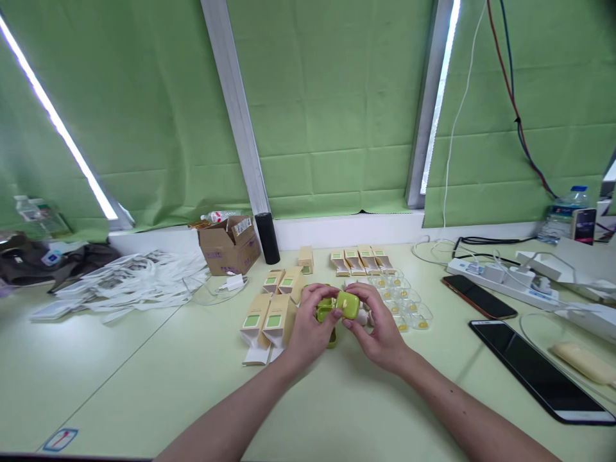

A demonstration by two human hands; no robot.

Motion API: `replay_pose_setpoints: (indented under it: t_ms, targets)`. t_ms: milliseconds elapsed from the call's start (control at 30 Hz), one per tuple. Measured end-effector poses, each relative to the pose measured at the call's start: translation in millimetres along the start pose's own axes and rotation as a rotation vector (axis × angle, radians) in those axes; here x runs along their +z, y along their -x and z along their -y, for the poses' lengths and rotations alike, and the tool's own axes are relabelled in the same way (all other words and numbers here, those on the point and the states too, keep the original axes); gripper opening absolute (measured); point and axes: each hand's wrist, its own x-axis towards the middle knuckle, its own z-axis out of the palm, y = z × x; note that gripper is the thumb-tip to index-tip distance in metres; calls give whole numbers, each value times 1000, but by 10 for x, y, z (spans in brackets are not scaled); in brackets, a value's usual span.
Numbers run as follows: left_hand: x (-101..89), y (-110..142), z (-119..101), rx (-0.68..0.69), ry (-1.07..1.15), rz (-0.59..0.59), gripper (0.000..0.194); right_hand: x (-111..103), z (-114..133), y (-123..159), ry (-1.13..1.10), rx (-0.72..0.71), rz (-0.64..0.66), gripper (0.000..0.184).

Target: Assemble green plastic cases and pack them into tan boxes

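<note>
Above the middle of the table, a small glossy green rounded case (348, 306) with a pale mark on its face is between my two hands. My right hand (378, 327) grips it from the right, thumb below and fingers on top. From the left, my left hand (311, 327) pinches its edge, thumb in front. More green case pieces (325, 312) show just behind the left fingers, partly hidden. Beside my left hand stand cream cartons (279, 321) with green squares and open flaps. Clear plastic trays (412, 308) with small yellow pieces lie right of my right hand.
Further cream boxes (368, 260) stand in a row at the back. A cardboard box (230, 247) and a black cylinder (267, 239) are at back left, near a heap of white strips (139, 282). A phone (479, 296), a tablet (539, 369) and a power strip (500, 282) lie right.
</note>
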Motion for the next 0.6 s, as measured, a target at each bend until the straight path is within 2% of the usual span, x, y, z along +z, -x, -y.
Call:
replay_pose_setpoints:
  t_ms: [100,200,367,600]
  targets:
    - [-15,-5,-28,75,-50,-62,37,-3,2,3,-24,18,10,44]
    - [-20,5,-52,146,-99,-57,27,-9,1,7,-37,29,25,46]
    - [-30,4,-82,232,-169,-60,22,-12,-8,16,-11,25,24,45]
    - [-32,2,-106,244,-182,-36,14,-29,-41,19,49,-2,18,43]
